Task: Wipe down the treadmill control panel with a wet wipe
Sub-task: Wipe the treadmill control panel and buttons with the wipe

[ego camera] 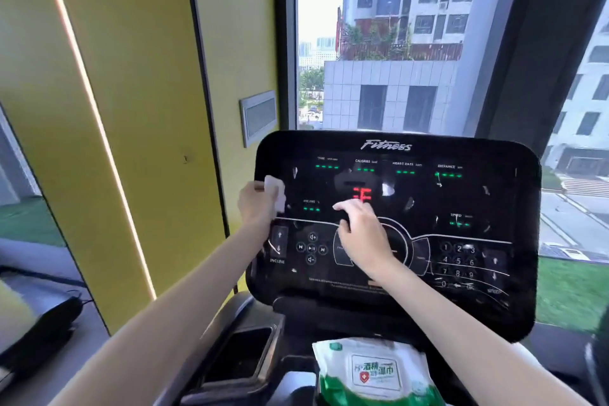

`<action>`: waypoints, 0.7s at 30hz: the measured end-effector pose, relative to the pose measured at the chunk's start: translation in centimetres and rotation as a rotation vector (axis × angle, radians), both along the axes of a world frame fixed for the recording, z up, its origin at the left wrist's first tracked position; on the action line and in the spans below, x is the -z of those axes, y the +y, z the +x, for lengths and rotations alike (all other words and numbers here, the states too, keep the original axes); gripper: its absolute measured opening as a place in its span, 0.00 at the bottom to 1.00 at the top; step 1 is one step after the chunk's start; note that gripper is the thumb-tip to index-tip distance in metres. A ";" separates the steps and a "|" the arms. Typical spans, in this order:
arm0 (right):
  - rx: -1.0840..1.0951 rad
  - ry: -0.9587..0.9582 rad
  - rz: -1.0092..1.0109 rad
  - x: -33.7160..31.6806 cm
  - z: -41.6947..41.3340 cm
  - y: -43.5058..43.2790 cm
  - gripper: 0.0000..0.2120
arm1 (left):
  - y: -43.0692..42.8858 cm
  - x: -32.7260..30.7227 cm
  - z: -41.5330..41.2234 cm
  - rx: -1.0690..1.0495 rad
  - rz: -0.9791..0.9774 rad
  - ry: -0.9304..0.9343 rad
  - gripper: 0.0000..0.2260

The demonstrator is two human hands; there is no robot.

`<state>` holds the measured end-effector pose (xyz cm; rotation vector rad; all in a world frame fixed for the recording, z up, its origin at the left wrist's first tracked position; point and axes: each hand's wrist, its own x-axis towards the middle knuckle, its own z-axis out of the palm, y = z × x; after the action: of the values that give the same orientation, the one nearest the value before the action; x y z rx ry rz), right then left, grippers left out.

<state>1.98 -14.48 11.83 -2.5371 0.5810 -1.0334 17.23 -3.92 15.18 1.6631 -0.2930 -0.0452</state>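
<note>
The black treadmill control panel (478,194) fills the middle right, with green readouts, a red centre display and a number pad. My left hand (255,204) grips a folded white wet wipe (276,192) against the panel's upper left edge, beside the INCLINE readout. My right hand (361,234) lies over the panel's centre dial, fingers loosely bent and spread toward the red display, holding nothing.
A green and white pack of wet wipes (372,372) lies on the console tray below the panel. A black cup holder (244,359) sits to its left. A yellow wall (131,109) stands at left and a window (395,43) behind the panel.
</note>
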 end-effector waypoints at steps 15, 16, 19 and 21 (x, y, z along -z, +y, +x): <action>-0.025 0.389 -0.567 -0.7 2.8 -2.3 0.36 | -3.8 1.6 2.9 -0.177 0.275 -0.829 0.05; -0.027 0.359 -0.564 -0.5 3.0 -2.2 0.36 | -3.8 1.6 3.1 -0.169 0.284 -0.826 0.05; -0.007 0.317 -0.585 0.0 3.4 -2.1 0.36 | -4.5 3.2 2.3 0.122 0.460 -1.282 0.12; 0.013 0.321 -0.602 0.4 3.6 -2.5 0.36 | -4.2 2.9 3.3 0.154 0.510 -1.368 0.13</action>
<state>5.56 -16.95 11.45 -3.2703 0.4062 -0.9099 20.49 -8.07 12.32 1.9287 -1.5271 1.0075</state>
